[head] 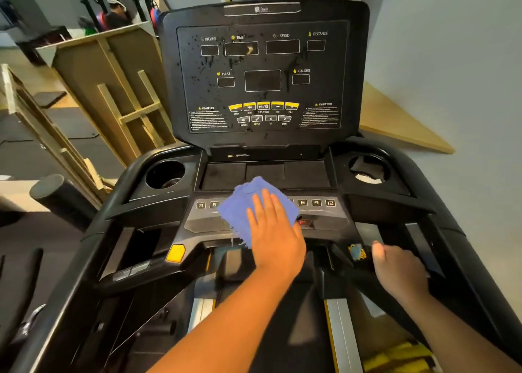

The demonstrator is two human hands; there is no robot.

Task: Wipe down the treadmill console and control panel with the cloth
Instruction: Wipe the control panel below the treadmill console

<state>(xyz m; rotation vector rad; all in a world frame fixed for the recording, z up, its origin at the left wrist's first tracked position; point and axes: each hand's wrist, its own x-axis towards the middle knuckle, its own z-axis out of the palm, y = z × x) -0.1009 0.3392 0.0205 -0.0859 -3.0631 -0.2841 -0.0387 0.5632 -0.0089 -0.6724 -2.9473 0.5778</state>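
A folded blue cloth (pixel 248 203) lies on the treadmill's lower control panel (pixel 316 211), covering its middle between the numbered button rows. My left hand (pixel 275 231) presses flat on the cloth, fingers pointing up the panel. My right hand (pixel 395 268) is closed around the black right handlebar (pixel 364 276). The upright console (pixel 262 70) rises behind, its dark display face speckled with droplets and streaks around the TIME and PULSE windows. A row of yellow buttons (pixel 264 106) runs below the displays.
Cup holders sit at the left (pixel 165 173) and right (pixel 368 169) of a shallow tray. A yellow button (pixel 175 253) is on the left handlebar. Wooden frames (pixel 113 95) lean at the left. A wall is close on the right. A person stands far back left. Something yellow (pixel 395 355) lies at bottom right.
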